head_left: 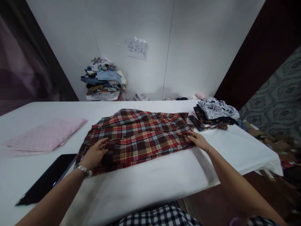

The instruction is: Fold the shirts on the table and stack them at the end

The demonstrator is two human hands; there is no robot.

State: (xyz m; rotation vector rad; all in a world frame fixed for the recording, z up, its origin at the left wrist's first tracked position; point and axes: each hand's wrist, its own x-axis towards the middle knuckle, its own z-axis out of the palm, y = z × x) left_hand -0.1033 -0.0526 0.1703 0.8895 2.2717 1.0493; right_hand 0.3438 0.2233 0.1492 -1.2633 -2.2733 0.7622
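A red, brown and blue plaid shirt (138, 135) lies partly folded on the white table (150, 185). My left hand (95, 153), with a metal watch on the wrist, rests on the shirt's left part and its fingers press a fold near the cuff. At the shirt's right edge my right hand (198, 140) lies flat with fingers spread, pressing the cloth down. Neither hand lifts the shirt off the table.
A pink folded cloth (44, 136) lies at the left. A dark tablet (48, 179) sits near the front left edge. Folded patterned garments (213, 116) are stacked at the right. A tall clothes pile (104, 80) stands against the back wall under a paper sign (137, 48).
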